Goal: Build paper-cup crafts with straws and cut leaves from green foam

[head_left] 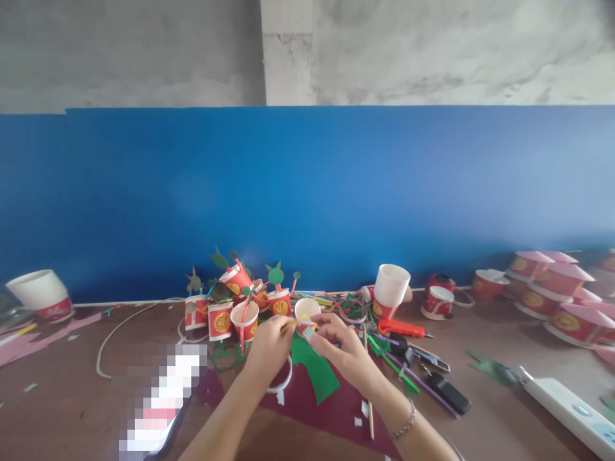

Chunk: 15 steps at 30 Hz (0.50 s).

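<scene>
My left hand (269,349) is closed in a pinch, with a small yellow-brown tip showing at its fingers; what it is I cannot make out. Opposite it, my right hand (343,349) has curved fingers, and a small pale piece (308,333) shows at its thumb tip. Just beyond both hands stands a paper cup (307,308) with something yellow inside, its lower part partly hidden. Below them lie cut green paper (324,381), a dark red sheet (327,422) and a white ring (284,383), perhaps a roll of tape.
Decorated red cups (220,321) stand left of the hands. To the right are stacked white cups (385,287), an orange cutter (401,329), keys with a black fob (449,392) and a white power strip (569,410). A phone (166,410) lies at front left. A blue panel (307,192) rises behind.
</scene>
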Each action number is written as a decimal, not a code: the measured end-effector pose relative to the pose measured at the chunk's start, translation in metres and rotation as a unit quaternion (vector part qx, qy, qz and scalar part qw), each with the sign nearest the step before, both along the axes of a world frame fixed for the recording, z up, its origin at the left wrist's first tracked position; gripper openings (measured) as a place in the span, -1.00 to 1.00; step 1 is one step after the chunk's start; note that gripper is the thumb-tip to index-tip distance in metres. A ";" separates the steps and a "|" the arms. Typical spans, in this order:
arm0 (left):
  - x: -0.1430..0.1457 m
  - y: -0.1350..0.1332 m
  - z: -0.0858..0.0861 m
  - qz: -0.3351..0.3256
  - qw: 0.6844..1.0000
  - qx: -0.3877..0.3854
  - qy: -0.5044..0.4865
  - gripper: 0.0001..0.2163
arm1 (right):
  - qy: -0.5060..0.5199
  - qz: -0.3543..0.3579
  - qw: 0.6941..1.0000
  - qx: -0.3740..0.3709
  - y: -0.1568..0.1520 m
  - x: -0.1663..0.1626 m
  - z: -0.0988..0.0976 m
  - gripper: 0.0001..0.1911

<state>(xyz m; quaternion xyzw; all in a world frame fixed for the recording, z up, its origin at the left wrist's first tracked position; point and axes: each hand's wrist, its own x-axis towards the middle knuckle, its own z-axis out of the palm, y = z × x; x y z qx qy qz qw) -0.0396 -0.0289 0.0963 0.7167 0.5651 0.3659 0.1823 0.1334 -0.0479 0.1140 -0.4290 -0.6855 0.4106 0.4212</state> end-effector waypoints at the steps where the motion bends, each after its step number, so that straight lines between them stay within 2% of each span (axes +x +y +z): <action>1: 0.000 0.000 0.001 0.003 1.000 -0.013 -0.021 -0.75 | -0.018 -0.004 1.000 0.005 0.001 0.001 0.000 -0.62; 5: -0.003 0.004 0.000 0.003 0.994 -0.057 -0.089 -0.66 | -0.067 -0.020 0.998 -0.001 0.006 0.005 -0.002 -0.67; 8: -0.006 0.006 -0.003 -0.004 0.993 -0.068 -0.095 -0.64 | -0.079 -0.017 0.997 -0.004 0.006 0.005 -0.002 -0.69; 12: -0.003 0.004 -0.006 0.011 0.999 -0.005 0.032 -0.69 | -0.056 0.006 0.998 0.005 0.000 0.003 0.002 -0.70; 15: 0.005 0.000 -0.013 0.004 0.992 0.044 0.120 -0.73 | -0.012 -0.001 1.000 0.014 -0.002 0.002 0.002 -0.64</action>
